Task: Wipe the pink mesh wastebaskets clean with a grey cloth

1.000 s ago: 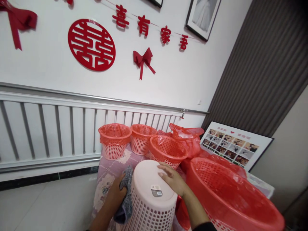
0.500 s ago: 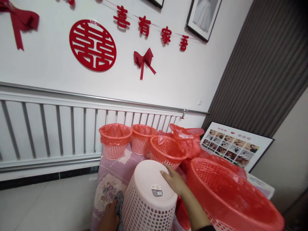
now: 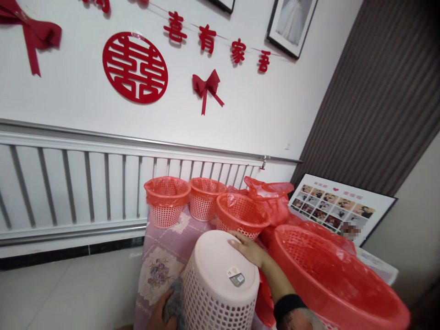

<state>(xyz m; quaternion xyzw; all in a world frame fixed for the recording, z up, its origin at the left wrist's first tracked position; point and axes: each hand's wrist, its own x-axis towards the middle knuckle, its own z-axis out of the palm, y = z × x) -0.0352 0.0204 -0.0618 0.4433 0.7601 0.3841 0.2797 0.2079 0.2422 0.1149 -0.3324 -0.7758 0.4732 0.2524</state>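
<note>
A pale pink perforated plastic wastebasket (image 3: pixel 220 284) stands upside down in front of me, its solid base facing up with a label on it. My right hand (image 3: pixel 245 248) grips it at the far right edge of the base, thumb and fingers over the top. At the basket's left side, my left hand (image 3: pixel 161 314) holds a bunched grey cloth (image 3: pixel 174 300) against the perforated wall. The basket's lower rim lies out of the frame.
Several pink baskets with red bag liners surround it, among them a back-left basket (image 3: pixel 167 215) and a large right one (image 3: pixel 330 275). They stand on a table with a floral purple cloth (image 3: pixel 165 247). Behind are a radiator (image 3: pixel 99 188) and a photo board (image 3: pixel 330 206).
The upturned basket has turned a little, its label shifting right. My right hand lies flatter across the base edge, and the left hand with the cloth has moved slightly right.
</note>
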